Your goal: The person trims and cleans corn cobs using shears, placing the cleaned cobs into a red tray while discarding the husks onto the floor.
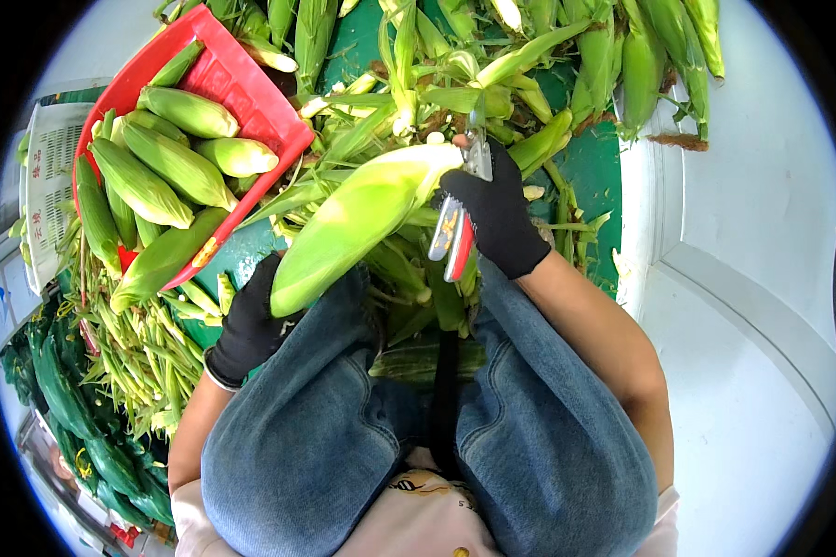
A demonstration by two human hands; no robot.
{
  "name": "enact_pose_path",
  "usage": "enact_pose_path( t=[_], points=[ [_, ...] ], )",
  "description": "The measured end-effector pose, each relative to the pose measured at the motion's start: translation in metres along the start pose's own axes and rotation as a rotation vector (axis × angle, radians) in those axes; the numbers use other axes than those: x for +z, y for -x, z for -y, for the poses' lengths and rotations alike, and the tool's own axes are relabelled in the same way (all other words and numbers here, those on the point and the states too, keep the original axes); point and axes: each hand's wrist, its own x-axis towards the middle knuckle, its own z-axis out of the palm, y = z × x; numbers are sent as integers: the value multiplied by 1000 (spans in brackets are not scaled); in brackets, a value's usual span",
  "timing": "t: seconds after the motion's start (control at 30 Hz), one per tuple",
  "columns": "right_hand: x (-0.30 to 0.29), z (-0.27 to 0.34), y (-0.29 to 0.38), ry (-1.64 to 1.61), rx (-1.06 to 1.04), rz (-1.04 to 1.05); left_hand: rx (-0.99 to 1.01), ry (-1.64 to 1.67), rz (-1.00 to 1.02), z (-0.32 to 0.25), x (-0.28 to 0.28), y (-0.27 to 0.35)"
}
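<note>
My left hand (256, 327), in a black glove, grips the lower end of an ear of corn (366, 216) in pale green husk. The ear slants up to the right above my knees. My right hand (498, 209), also gloved in black, is closed around pruning shears (456, 240) with red and grey handles. Their metal jaws (477, 150) are at the whitish stalk end of the ear. Whether the blades have cut into it I cannot tell. Loose husks (362, 136) and stalk pieces lie in a heap beneath the shears.
At the left a tilted red plastic basket (296, 143) holds several trimmed ears. Untrimmed corn (641, 69) lies at the far right over a green surface (602, 188). A white crate (52, 188), green stalk pieces (139, 355) and dark green bundles (76, 411) are farther left. White panels (745, 334) stand right.
</note>
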Motion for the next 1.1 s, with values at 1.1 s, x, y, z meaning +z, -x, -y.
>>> enact_pose_path(
  t=[1.1],
  points=[
    [-5, 43, -11, 275, 190, 925, 326, -387, -49, -41, -73, -78]
  ],
)
